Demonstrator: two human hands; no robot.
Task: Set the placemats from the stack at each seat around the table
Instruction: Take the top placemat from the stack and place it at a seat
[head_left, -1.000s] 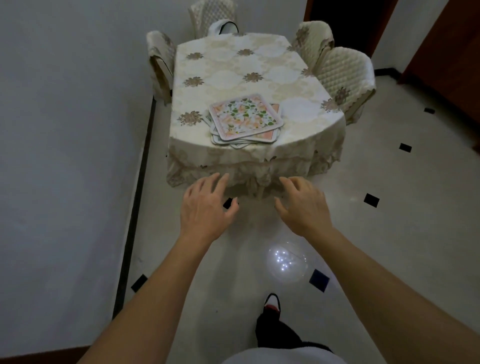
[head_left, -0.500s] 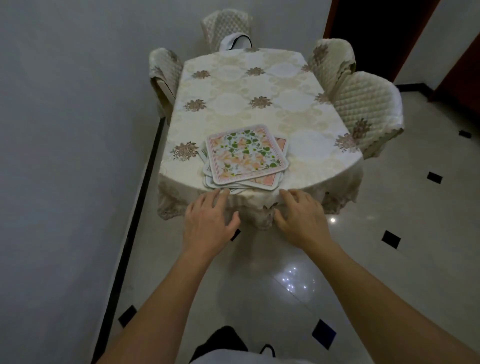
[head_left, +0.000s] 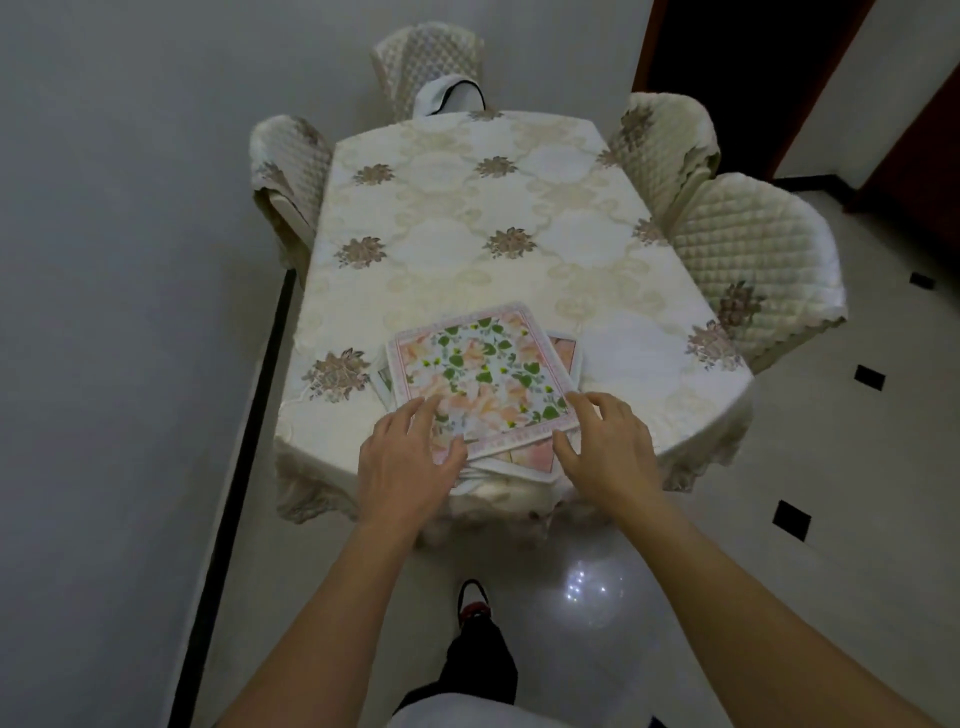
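Both hands have come forward since a moment ago. Back then they were in the air in front of the surface, and now they are over the stack of placemats (head_left: 483, 374).

Closest of all is a dark trouser leg with a black and red shoe (head_left: 472, 605) on the shiny floor (head_left: 831, 467), on the near side of the stack. Two bare arms reach out from there.

The left hand (head_left: 402, 462) lies over the near left corner of the stack. Its fingers are out flat on the top mat and its thumb is by the near edge. The right hand (head_left: 605, 447) is at the near right corner, with its fingers spread wide and bent a little. Neither hand is holding a mat.

The stack sits at the near end of the surface (head_left: 467, 234). The top mat has green leaves and orange flowers, and the mats under it stick out at the sides.

Past the stack, the surface is covered by a cream cloth with brown flowers.

Four padded chairs stand round it. One chair (head_left: 288, 166) is far to the left of the stack. Two more (head_left: 753, 260) (head_left: 662, 140) are to the right of it. The last chair (head_left: 426, 62) is at the far end, with a white bag (head_left: 449, 96) with black trim on it.

A dark doorway (head_left: 737, 78) is far off to the right.
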